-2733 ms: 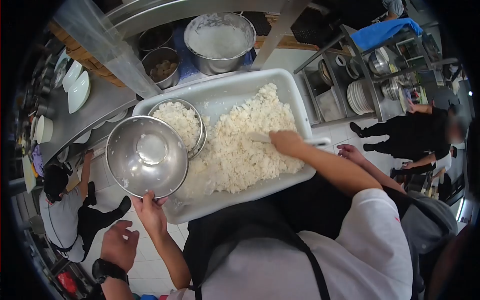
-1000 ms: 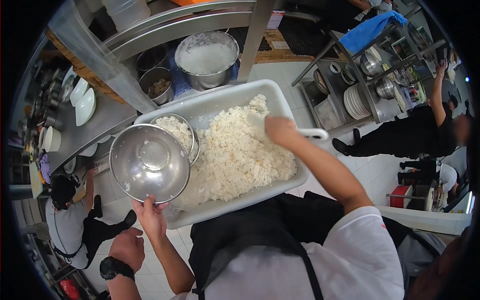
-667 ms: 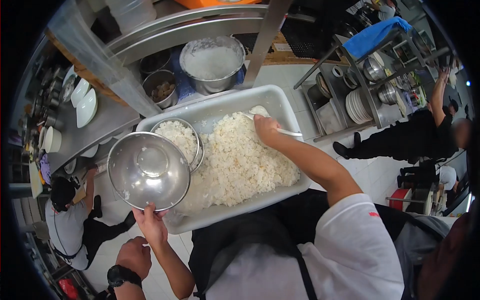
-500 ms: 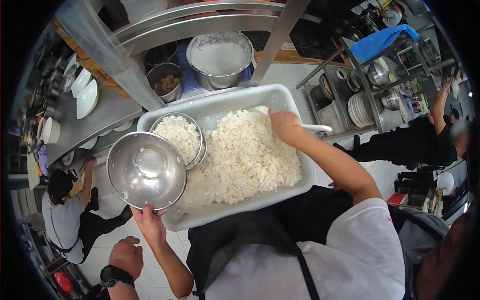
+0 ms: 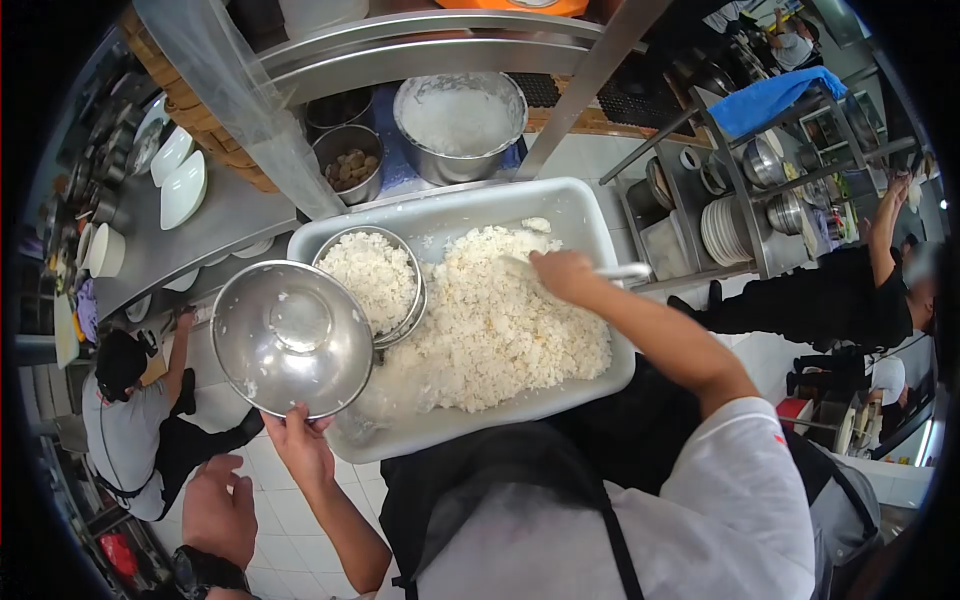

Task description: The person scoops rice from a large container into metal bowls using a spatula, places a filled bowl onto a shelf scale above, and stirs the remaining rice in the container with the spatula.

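My left hand [image 5: 300, 448] grips the lower rim of a metal bowl [image 5: 275, 360], tilted so its inside faces up, with a few rice grains stuck to it. My right hand [image 5: 562, 275] is closed round a white rice paddle [image 5: 628, 271]; its handle sticks out to the right and its blade is partly in the rice. Loose cooked rice [image 5: 510, 340] is heaped in a large white tub [image 5: 590, 215]. In the tub's left part stands a metal pot [image 5: 415, 300] filled with rice [image 5: 368, 275], partly behind the bowl.
A flour-dusted metal pot [image 5: 460, 130] and a pot of brown round items [image 5: 350, 170] stand on the shelf behind. Another person's hand [image 5: 220, 510] with a watch is at lower left. A person [image 5: 140, 420] crouches at left; plates [image 5: 722, 230] fill a rack at right.
My right hand has moved the paddle down and slightly left, from the tub's far edge onto the rice. The other person's watch-wearing hand has shifted left and down. My left hand stays on the bowl.
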`<state>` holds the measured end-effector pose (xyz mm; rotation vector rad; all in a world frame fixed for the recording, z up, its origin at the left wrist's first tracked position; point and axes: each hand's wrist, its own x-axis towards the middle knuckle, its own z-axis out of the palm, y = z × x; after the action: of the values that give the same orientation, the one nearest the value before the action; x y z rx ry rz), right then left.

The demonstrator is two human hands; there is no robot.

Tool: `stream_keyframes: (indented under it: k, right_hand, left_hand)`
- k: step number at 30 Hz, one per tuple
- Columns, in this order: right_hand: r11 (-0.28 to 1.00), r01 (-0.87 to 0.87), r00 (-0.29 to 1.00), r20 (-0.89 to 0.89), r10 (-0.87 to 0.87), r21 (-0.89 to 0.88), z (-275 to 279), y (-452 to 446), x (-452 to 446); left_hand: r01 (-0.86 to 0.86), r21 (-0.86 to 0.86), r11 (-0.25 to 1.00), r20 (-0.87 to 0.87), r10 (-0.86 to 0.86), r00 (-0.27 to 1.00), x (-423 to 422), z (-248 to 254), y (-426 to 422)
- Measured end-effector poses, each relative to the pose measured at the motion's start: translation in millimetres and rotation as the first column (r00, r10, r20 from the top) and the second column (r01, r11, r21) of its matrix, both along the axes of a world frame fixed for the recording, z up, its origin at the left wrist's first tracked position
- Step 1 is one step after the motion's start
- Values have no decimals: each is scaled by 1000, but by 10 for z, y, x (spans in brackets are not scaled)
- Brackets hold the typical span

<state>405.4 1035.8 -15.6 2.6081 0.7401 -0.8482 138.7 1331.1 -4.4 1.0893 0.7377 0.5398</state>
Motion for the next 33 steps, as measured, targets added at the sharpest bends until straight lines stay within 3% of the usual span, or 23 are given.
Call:
stream_keyframes:
  k: [2, 4, 6, 9, 12, 15, 18, 20, 22, 24, 27, 29, 31, 33]
  right_hand:
    - [995, 65, 997, 35, -67, 72, -524, -6, -26]
    - [995, 89, 996, 11, -89, 42, -299, 41, -111]
    - [999, -24, 999, 37, 23, 24, 112, 28, -54]
    - [999, -41, 999, 30, 41, -8, 469, 237, -119]
    - [999, -7, 1000, 27, 8, -38, -391, 489, -134]
    - [992, 31, 995, 94, -20, -125, -526, 486, -387]
    - [989, -62, 997, 47, 69, -131, -168, 180, -257]
    - [983, -145, 974, 159, 162, -110, 359, 232, -254]
    - [989, -113, 953, 290, 82, 93, 456, 432, -136]
    - [979, -184, 922, 361, 141, 87, 131, 713, 46]
    - [986, -144, 918, 383, 102, 84, -562, 1073, 219]
    - [962, -252, 922, 276, 272, -106, -732, 1211, 89]
    - [855, -481, 804, 290, 519, -195, -840, 1084, -84]
    - [811, -544, 711, 396, 581, -213, -802, 794, -304]
  left_hand:
    - [-6, 5, 1000, 51, 5, 999, 10, -44, 40]
    - [26, 13, 1000, 29, -26, 999, -16, -41, 52]
    - [60, 22, 998, 20, -60, 998, 27, -16, 36]
    - [50, -16, 999, 11, -50, 999, 47, 125, -98]
    - [49, -38, 998, 39, -47, 998, 21, 81, -163]
    - [76, -46, 996, 42, -74, 996, -50, 133, -207]
    - [72, -50, 996, 37, -70, 997, -175, 149, -186]
    - [46, -62, 997, 26, -44, 999, -283, 130, -148]
    - [47, -64, 997, 18, -46, 999, -361, 120, -132]
    - [30, -26, 999, 29, -30, 999, -414, 128, -152]
    - [37, -42, 998, 14, -36, 999, -542, 151, -139]
    - [1, -26, 1000, 16, -1, 1000, -604, 198, -147]
    - [-69, -15, 998, 23, 69, 997, -710, 153, -146]
    - [-110, -17, 994, 19, 110, 994, -780, 155, -168]
